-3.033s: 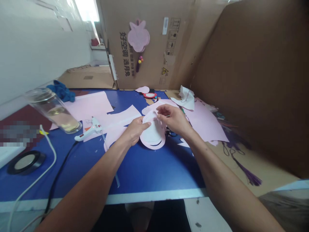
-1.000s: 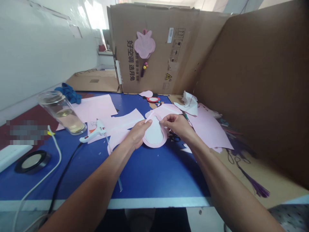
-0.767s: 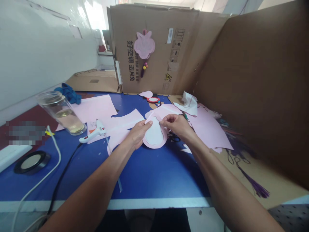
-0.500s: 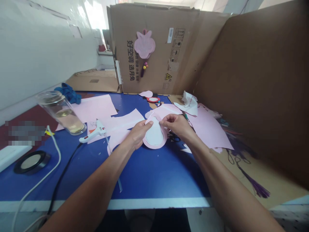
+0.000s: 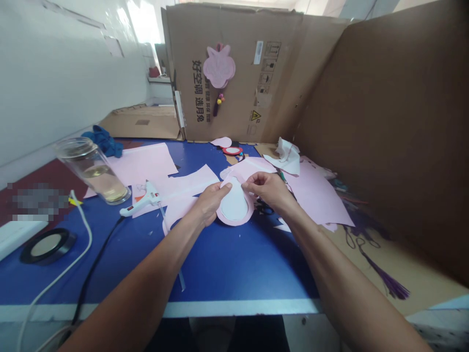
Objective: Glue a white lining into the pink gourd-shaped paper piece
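Note:
Between my hands is a pear-shaped pink paper cutout (image 5: pixel 235 221) with a smaller white piece (image 5: pixel 234 203) of similar outline lying on it. My left hand (image 5: pixel 212 201) grips its left edge, thumb on top and fingers underneath. At the upper right edge, my right hand (image 5: pixel 266 187) pinches the cutout between thumb and fingertips. Behind it lies more pink paper (image 5: pixel 252 166). Dark-handled scissors (image 5: pixel 264 208) are partly hidden beneath my right hand. A white glue gun (image 5: pixel 146 201) with a clear glue stick rests left of my left hand.
A glass of pale liquid (image 5: pixel 104 176), black tape (image 5: pixel 47 246) and cables sit at left. Pink sheets (image 5: pixel 318 195) and a purple tassel (image 5: pixel 390 281) lie at right. Cardboard walls (image 5: pixel 278 73) stand behind, bearing a pink flower-shaped hanging (image 5: pixel 219 68).

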The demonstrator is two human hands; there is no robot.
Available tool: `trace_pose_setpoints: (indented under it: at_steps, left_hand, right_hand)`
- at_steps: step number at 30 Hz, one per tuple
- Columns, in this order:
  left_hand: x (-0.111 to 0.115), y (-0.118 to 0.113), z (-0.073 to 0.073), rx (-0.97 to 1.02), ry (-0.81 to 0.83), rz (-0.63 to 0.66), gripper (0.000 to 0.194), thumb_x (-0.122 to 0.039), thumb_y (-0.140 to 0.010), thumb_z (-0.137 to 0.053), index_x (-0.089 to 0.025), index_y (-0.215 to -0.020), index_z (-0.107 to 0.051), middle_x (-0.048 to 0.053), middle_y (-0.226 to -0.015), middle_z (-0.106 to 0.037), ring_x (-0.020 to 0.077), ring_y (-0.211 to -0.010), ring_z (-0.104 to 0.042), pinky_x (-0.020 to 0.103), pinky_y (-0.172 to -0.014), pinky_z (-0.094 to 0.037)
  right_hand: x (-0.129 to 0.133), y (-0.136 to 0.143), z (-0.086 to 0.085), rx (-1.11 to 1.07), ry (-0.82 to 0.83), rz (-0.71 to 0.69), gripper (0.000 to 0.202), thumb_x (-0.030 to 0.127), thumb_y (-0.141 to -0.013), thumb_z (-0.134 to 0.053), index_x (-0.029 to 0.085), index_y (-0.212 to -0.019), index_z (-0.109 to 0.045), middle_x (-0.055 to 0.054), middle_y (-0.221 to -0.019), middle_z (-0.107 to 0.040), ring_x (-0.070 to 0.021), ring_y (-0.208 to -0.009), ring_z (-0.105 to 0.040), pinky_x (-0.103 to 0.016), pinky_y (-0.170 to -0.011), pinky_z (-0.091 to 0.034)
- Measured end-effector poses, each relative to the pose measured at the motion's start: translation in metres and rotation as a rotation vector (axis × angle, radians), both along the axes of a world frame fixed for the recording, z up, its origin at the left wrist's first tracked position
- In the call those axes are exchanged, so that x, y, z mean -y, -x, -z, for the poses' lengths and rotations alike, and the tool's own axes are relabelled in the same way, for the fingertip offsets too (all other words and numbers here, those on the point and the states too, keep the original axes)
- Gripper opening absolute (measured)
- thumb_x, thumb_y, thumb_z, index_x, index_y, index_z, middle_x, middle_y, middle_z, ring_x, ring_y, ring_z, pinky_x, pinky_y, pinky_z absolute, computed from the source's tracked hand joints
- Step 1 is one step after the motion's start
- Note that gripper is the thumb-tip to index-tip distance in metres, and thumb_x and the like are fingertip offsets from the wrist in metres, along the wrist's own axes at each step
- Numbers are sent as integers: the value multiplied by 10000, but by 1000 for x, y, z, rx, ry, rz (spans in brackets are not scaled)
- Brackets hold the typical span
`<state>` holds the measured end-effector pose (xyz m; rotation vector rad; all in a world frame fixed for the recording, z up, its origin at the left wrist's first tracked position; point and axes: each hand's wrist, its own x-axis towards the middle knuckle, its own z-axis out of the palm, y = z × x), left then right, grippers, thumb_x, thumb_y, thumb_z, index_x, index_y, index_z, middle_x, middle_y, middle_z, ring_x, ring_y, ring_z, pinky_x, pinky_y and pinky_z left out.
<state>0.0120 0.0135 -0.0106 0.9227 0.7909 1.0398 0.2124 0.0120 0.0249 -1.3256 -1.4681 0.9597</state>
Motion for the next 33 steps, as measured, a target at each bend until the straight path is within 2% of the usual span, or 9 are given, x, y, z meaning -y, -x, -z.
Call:
trace_pose_setpoints:
  at_steps: [5,11,16,19,25,33]
  left_hand:
    - [1,0,0,3,-2,10,370,-431,-851,-907,-100,-984,-805,164,-922,-839,266,-806,-779,376,-803,-585]
    - [1,2,-1,28,-3,9,390,-448,-823,-936,-109,-966,-806,180,-968,-846,323,-946,-805,426,-889,-611]
    - [1,2,-1,46,-2,-7,403,-434,-813,-944,-97,-987,-811,186,-977,-844,338,-984,-807,435,-910,-609]
    - [1,1,-2,59,-2,8,393,-420,-813,-943,-96,-993,-813,189,-991,-846,333,-985,-807,443,-941,-604]
    - [1,1,-3,58,-12,10,411,-445,-775,-958,-110,-967,-813,165,-958,-848,306,-914,-801,416,-897,-599]
    - [-4,5,0,6,-21,-84,364,-451,-790,-949,-132,-849,-785,105,-786,-801,212,-680,-723,352,-737,-560]
  right_hand:
    - [-1,-1,2,-1,-7,3,302,448,-719,-874,200,-798,-720,0,-705,-677,-139,-619,-554,-292,-579,-458]
    - [0,-2,-3,17,1,23,283,420,-740,-875,196,-847,-740,-10,-765,-695,-146,-666,-569,-289,-606,-463]
    - [2,1,-7,-11,87,-11,280,451,-779,-858,204,-869,-761,-23,-811,-718,-153,-702,-589,-264,-580,-459]
    - [3,3,-5,-36,123,-41,278,459,-788,-855,210,-851,-748,-15,-774,-692,-142,-647,-556,-261,-539,-444]
    - [2,4,-1,-69,133,-44,271,426,-759,-874,214,-781,-707,-1,-690,-657,-139,-583,-528,-268,-506,-428]
    - [4,7,-4,-80,172,-39,246,399,-742,-872,216,-775,-712,2,-691,-654,-134,-591,-526,-262,-514,-432]
